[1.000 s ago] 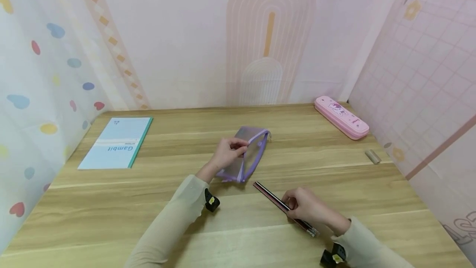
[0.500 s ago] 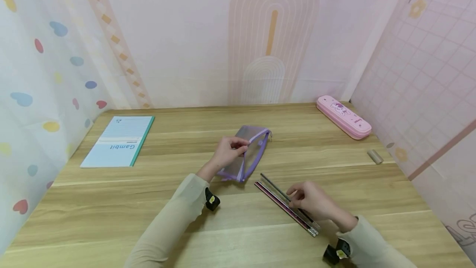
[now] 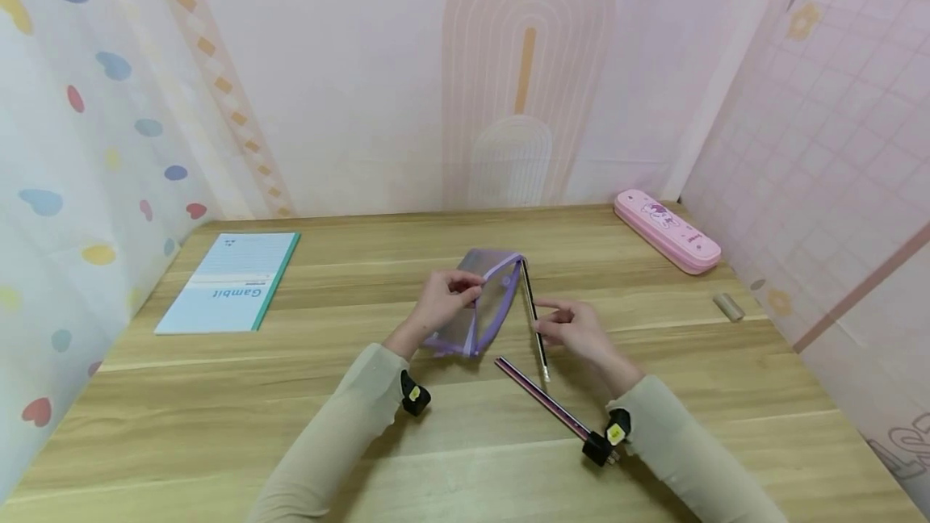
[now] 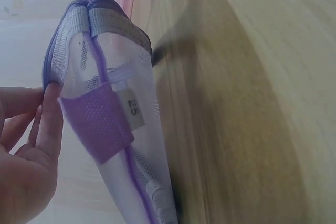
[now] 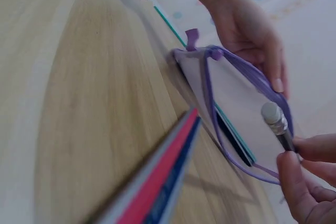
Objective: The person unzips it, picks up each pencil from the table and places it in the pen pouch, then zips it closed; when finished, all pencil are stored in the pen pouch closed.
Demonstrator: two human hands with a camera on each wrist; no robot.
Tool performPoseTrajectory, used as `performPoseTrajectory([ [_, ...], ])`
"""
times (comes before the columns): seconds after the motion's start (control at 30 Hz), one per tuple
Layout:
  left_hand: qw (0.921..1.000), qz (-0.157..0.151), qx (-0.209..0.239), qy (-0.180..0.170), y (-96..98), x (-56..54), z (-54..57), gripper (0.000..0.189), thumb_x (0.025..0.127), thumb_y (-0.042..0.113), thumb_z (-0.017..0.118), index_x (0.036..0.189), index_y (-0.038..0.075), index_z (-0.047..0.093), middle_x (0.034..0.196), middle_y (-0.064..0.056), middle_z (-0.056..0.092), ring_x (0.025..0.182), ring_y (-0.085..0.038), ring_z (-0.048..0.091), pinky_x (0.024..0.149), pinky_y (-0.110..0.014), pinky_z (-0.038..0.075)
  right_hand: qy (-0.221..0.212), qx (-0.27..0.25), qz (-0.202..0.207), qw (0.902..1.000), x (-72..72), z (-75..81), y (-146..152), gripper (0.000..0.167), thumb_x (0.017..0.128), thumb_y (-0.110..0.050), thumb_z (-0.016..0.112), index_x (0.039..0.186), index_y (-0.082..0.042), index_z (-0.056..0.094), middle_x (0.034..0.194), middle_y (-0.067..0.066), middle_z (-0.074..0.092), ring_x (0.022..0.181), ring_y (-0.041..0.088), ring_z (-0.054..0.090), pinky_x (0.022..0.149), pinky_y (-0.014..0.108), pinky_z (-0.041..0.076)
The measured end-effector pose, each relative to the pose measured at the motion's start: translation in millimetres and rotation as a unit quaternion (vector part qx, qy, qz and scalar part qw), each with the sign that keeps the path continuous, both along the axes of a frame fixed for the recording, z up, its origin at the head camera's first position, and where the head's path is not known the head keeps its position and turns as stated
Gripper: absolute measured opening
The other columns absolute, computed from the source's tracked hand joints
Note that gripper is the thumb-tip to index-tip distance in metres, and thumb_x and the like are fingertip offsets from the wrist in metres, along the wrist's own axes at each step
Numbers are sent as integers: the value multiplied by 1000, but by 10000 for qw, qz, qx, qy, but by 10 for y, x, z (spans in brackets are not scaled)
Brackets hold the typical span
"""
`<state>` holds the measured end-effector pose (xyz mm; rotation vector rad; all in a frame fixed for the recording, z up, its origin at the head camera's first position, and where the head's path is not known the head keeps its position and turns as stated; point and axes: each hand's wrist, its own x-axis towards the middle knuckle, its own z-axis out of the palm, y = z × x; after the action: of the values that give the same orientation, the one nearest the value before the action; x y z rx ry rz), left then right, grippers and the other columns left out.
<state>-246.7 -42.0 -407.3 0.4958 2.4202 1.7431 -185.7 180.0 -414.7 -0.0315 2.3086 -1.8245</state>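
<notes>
My left hand (image 3: 441, 299) pinches the zipper edge of a see-through mesh pencil pouch (image 3: 472, 263) with purple trim, its mouth gaping to the right. Between the thumb and fingers of my right hand (image 3: 577, 332) is a dark pencil (image 3: 529, 290), its eraser end toward me. The pencil's far end overlaps the pouch's far corner in the head view. In the right wrist view, the white eraser (image 5: 271, 113) shows in front of the pouch opening. More striped pencils (image 3: 541, 394) lie together on the table, their near ends partly covered by my right wrist camera.
A pink pencil case (image 3: 667, 231) sits at the back right, with a small tan cylinder (image 3: 729, 307) in front of it. At the left lies a light blue notebook (image 3: 228, 281) with a teal spine. Patterned curtains surround the wooden table (image 3: 349, 265).
My right hand has drawn one dark pencil away from the bunch, then carried it forward and left to the pouch, turning it more upright in view. The left hand keeps its pinch.
</notes>
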Motion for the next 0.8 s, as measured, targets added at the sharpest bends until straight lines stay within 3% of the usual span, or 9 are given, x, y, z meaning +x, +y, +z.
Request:
performPoseTrajectory([
  [0.23,9996,268,28,104,9,-1,25,20,82,1,58,100,-5,63,92,-25,63,66,-11,59,65,-25,56,-31,-318,-237,9992,-111,-20,-228,45,79,1,62,122,2,50,94,24,64,66,8,62,65,27,56],
  [0.53,9979,630,112,45,20,-4,27,20,82,1,58,101,-3,62,96,-24,62,72,-14,59,67,-23,56,-301,-446,-342,9980,-115,-7,-405,42,79,0,62,120,0,51,95,23,65,63,10,62,69,33,56],
  [0.63,9980,620,135,77,14,-14,21,19,82,1,58,100,-4,63,95,-24,62,73,-18,60,66,-22,56,-400,-567,-427,9967,-155,-18,-445,41,79,-1,62,118,0,52,94,22,65,62,10,62,68,31,56],
  [0.8,9991,349,23,258,13,-3,-2,19,81,0,59,99,-7,63,93,-26,64,70,-21,63,63,-22,56,-511,-840,-763,9922,-277,-51,-481,40,78,1,61,118,1,52,91,22,65,60,10,62,62,25,56],
])
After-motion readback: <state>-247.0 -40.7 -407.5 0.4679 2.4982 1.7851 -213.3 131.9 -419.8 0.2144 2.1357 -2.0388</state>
